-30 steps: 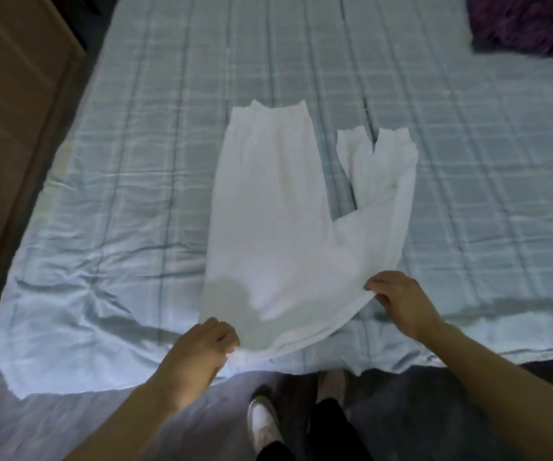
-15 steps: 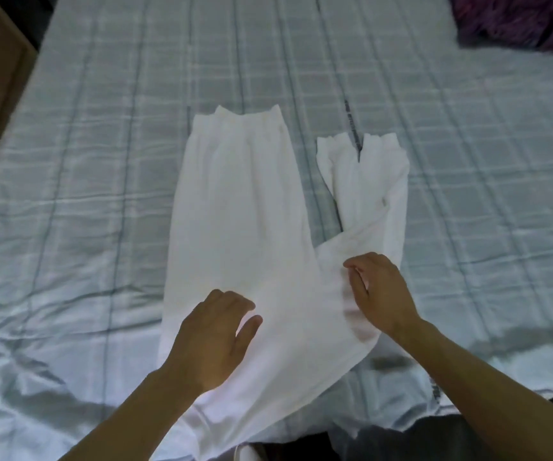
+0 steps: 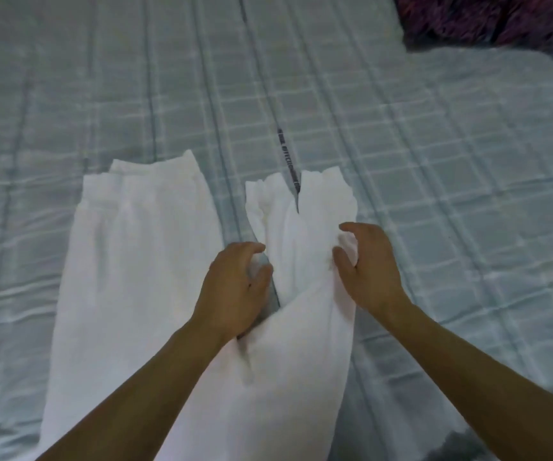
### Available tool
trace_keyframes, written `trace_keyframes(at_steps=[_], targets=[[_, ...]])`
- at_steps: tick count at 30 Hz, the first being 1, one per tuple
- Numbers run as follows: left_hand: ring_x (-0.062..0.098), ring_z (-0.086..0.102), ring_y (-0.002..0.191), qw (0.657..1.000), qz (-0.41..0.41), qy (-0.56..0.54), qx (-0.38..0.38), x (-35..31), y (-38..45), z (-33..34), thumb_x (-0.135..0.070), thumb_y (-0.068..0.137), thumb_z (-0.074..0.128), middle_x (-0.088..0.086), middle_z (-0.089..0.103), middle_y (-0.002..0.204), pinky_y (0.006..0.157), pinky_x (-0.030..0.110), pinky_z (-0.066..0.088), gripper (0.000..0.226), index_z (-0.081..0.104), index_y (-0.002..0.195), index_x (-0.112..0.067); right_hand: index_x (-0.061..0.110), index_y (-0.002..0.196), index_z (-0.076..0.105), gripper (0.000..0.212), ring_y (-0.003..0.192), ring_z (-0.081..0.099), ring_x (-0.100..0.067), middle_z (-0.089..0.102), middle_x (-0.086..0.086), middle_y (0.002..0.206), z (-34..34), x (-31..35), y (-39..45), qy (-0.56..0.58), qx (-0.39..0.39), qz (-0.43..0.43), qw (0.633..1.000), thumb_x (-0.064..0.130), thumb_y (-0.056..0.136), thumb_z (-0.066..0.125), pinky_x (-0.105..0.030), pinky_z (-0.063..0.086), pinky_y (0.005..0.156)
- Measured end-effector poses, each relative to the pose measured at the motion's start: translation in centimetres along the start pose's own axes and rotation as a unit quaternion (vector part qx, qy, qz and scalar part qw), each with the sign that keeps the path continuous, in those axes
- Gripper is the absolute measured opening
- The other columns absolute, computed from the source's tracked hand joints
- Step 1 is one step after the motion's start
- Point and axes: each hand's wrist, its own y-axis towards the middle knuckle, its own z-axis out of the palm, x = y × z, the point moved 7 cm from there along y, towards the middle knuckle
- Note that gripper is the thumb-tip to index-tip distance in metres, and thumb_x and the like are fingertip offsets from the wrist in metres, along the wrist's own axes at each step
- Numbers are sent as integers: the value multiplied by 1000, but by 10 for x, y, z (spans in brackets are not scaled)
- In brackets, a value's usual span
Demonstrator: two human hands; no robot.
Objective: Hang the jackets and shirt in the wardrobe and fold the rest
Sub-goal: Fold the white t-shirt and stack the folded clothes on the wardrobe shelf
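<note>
White trousers lie bent double on the pale blue checked bedspread, waistband at the far left, leg cuffs at the far right. My left hand pinches the inner edge of the folded-back legs with curled fingers. My right hand grips the outer edge of the same legs, fingers curled into the cloth.
A dark purple fuzzy cloth lies at the far right corner of the bed. A narrow dark band with lettering runs along the bedspread just beyond the cuffs.
Both hands have moved forward from the near fold of the trousers up onto the folded-back legs and closed on their edges. The view has come closer to the bed.
</note>
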Motion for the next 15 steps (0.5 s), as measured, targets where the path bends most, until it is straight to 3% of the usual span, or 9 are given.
trace_keyframes(at_steps=[4,7,8,10,13,15], targets=[[11,60,105,995,-56,-78,-19,1,24,16,-23,96,63,-4,58,127,98,31,52,28,62,124,-25,18,138,51,63,128,43,-23,50,-7,138,18,-26,24,21,43,97,994,45,85,71,-29,30,108],[18,57,116,994,-88,-68,-13,5,42,26,-22,95,65,-4,52,134,107,39,47,39,58,133,-24,18,142,41,77,129,42,-25,46,-8,140,26,-34,35,25,30,134,990,45,79,75,-29,29,109],[19,56,118,992,-97,-74,-10,5,50,28,-22,94,66,-4,50,136,108,41,45,43,56,136,-24,16,140,41,77,126,46,-27,49,-9,136,26,-37,41,45,16,149,988,42,77,77,-37,37,110],[19,56,116,988,-127,-91,-5,6,63,31,-24,92,69,-4,49,137,107,41,47,53,49,141,-25,11,128,47,70,111,55,-28,56,-6,119,23,-39,52,64,-7,168,984,38,73,79,-44,48,97],[20,60,110,970,-190,-150,-2,10,77,34,-25,86,76,-6,57,130,98,43,53,68,41,144,-24,11,123,53,60,90,54,-16,56,3,102,19,-45,63,80,-31,196,977,32,74,81,-25,42,76],[19,63,103,959,-207,-195,-3,14,83,36,-23,82,81,-5,64,116,91,42,57,68,46,140,-21,10,117,60,46,86,56,-14,60,4,96,16,-50,67,82,-40,206,974,25,77,78,-23,42,73]])
